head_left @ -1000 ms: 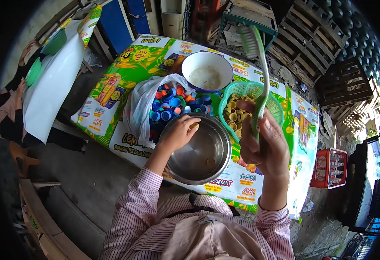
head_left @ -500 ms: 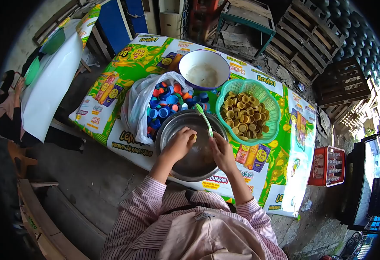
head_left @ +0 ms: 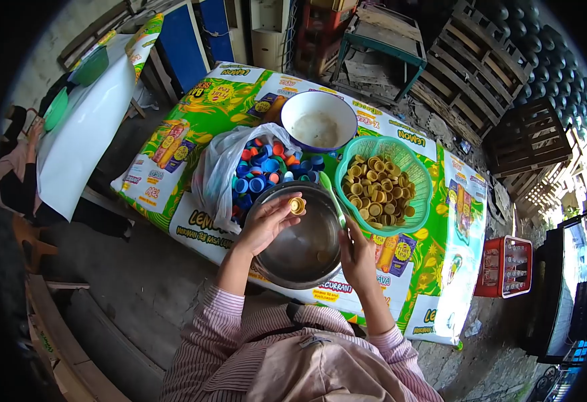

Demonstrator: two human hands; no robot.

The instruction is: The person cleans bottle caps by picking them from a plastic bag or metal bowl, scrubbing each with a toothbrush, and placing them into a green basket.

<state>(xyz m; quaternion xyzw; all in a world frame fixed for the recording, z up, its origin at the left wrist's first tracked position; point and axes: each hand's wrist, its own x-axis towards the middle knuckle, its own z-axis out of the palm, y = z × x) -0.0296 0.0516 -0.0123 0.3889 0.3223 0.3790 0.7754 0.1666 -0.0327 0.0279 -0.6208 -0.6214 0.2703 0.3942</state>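
Between the fingertips of my left hand [head_left: 271,222] is a gold bottle cap [head_left: 297,206], its hollow side facing up. My right hand [head_left: 356,252] is closed round the handle of a green and white toothbrush [head_left: 334,199], bristle end pointing away from me. Both hands are over a metal basin [head_left: 279,275] with some water in it. A green plastic basket [head_left: 423,175] of gold caps stands to the right. Left of the basin, a clear plastic bag [head_left: 208,175] holds blue, red and orange caps [head_left: 258,165].
Behind the basin stands a white enamel bowl [head_left: 318,107] with a blue rim. A patterned plastic cover [head_left: 159,144] lies over the table. On the floor at right is a red crate [head_left: 504,266]; wooden pallets [head_left: 464,63] lean behind. Another person [head_left: 22,161] sits at far left.
My left hand has lifted slightly and turned, bringing the gold cap into clearer view. The right hand with the toothbrush has shifted a little right and toward me.
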